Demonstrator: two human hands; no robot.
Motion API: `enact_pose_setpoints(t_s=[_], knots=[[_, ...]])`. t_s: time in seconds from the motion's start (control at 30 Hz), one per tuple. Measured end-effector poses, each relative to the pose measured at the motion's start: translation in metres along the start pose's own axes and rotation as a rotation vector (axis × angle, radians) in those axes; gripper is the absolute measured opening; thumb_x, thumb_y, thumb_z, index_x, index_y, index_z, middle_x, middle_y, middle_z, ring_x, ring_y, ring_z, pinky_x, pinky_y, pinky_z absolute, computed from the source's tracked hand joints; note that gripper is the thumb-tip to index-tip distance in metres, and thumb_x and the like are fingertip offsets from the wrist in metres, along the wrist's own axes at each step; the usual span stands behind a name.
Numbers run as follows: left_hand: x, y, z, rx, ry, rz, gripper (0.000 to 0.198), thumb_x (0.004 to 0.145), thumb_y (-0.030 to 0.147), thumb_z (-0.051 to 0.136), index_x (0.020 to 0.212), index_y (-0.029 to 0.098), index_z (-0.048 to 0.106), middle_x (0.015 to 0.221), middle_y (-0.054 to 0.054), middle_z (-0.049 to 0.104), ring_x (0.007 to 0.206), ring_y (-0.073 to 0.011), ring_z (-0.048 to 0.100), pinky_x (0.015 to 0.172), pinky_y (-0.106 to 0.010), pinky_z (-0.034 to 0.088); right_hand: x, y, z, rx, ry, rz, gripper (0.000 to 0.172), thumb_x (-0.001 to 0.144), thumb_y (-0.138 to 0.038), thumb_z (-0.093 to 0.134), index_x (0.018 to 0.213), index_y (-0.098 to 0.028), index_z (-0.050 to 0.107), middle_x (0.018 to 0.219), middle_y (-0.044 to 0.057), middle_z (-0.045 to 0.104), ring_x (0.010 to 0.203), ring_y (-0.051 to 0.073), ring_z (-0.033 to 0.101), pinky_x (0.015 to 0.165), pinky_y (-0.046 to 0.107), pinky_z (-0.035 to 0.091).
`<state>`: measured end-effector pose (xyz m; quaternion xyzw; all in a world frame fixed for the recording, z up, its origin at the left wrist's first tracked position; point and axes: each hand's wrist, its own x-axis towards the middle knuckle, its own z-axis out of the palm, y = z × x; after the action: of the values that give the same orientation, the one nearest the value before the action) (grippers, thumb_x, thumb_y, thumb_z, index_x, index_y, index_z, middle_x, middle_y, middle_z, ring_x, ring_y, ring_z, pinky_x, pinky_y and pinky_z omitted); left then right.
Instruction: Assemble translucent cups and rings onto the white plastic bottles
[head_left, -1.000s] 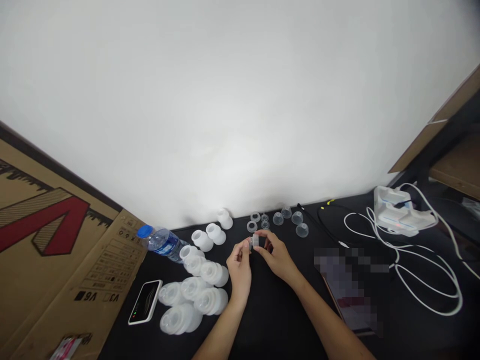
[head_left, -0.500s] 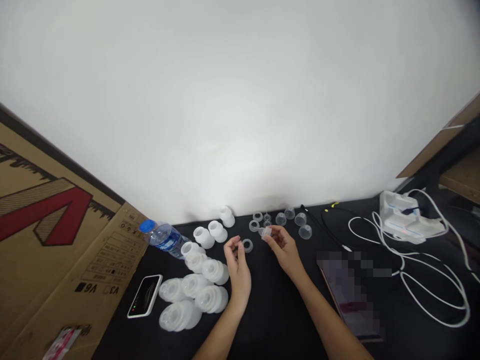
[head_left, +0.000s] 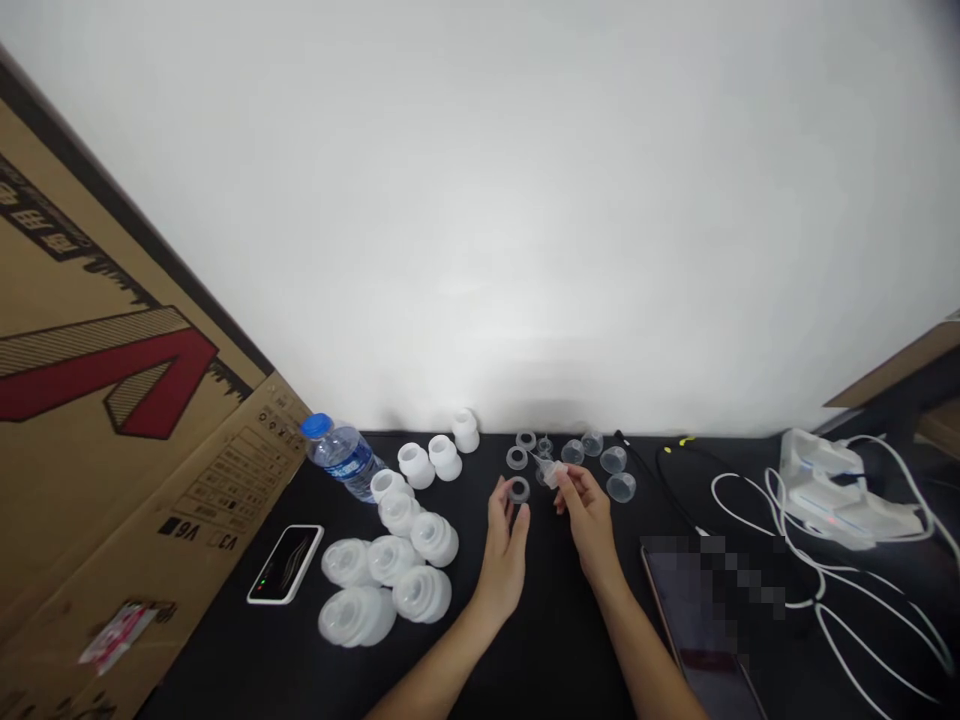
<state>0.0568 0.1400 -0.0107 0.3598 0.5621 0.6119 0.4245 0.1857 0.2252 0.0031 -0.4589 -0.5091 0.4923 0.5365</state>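
A cardboard box panel [head_left: 112, 380] leaned along the left edge, its lower corner overlapping the black desk [head_left: 555, 650]. Beside it lay a white-cased phone [head_left: 286, 564], and a water bottle [head_left: 343, 458] with a blue cap lay on its side near the white wall [head_left: 480, 200]. A cluster of frosted funnel-shaped plastic parts [head_left: 386, 570] stood between the phone and the left hand [head_left: 504, 550], a little apart from that hand. The left thumb and fingers closed on a translucent ring [head_left: 518, 490], apparently pinching it. Just beside it, the right hand [head_left: 589, 520] pinched a small clear plastic piece [head_left: 551, 474], leaving a narrow gap between the hands. Clear cups [head_left: 600, 458] sat just beyond, near the far edge. Farther right lay a pixelated dark tablet [head_left: 697, 630], white cables [head_left: 750, 500] and a white device [head_left: 847, 490].
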Motion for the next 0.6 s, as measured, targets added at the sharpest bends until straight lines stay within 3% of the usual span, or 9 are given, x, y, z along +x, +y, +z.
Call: enact_pose_setpoints(t_s=[0.17,0.27,0.37,0.6], knots=[[0.004,0.012,-0.002,-0.091,-0.006,0.022,0.055,0.101,0.062,0.066,0.143,0.026,0.064,0.156,-0.014,0.061,0.149,-0.0313,0.056,0.122,-0.048,0.047,-0.006,-0.003,0.004,-0.014,-0.103,-0.032,0.053,0.085,-0.062,0.084,0.115,-0.022,0.071,0.1,0.009,0.077,0.074,0.021,0.067,0.063,0.033,0.055],[0.011,0.019,-0.005,-0.087,0.069,0.017,0.055,0.097,0.065,0.069,0.134,0.024,0.07,0.139,-0.014,0.072,0.124,-0.03,0.07,0.094,-0.038,0.059,-0.011,-0.005,0.006,-0.088,-0.184,-0.08,0.05,0.085,-0.054,0.086,0.121,-0.023,0.072,0.1,0.007,0.074,0.075,0.02,0.064,0.069,0.034,0.056],[0.017,0.021,-0.009,-0.115,0.104,-0.016,0.055,0.094,0.067,0.072,0.123,0.02,0.077,0.12,-0.013,0.078,0.097,-0.025,0.072,0.074,-0.031,0.056,-0.015,-0.007,0.007,-0.158,-0.254,-0.113,0.047,0.086,-0.05,0.086,0.123,-0.024,0.073,0.093,0.004,0.07,0.078,0.021,0.064,0.07,0.034,0.056],[0.021,0.02,-0.014,-0.027,0.126,0.058,0.043,0.094,0.061,0.076,0.104,0.02,0.08,0.1,-0.009,0.079,0.084,-0.0213,0.07,0.074,-0.031,0.055,-0.023,-0.01,0.01,-0.297,-0.205,-0.183,0.038,0.087,-0.039,0.083,0.122,-0.027,0.078,0.094,0.004,0.072,0.079,0.022,0.063,0.074,0.036,0.054]])
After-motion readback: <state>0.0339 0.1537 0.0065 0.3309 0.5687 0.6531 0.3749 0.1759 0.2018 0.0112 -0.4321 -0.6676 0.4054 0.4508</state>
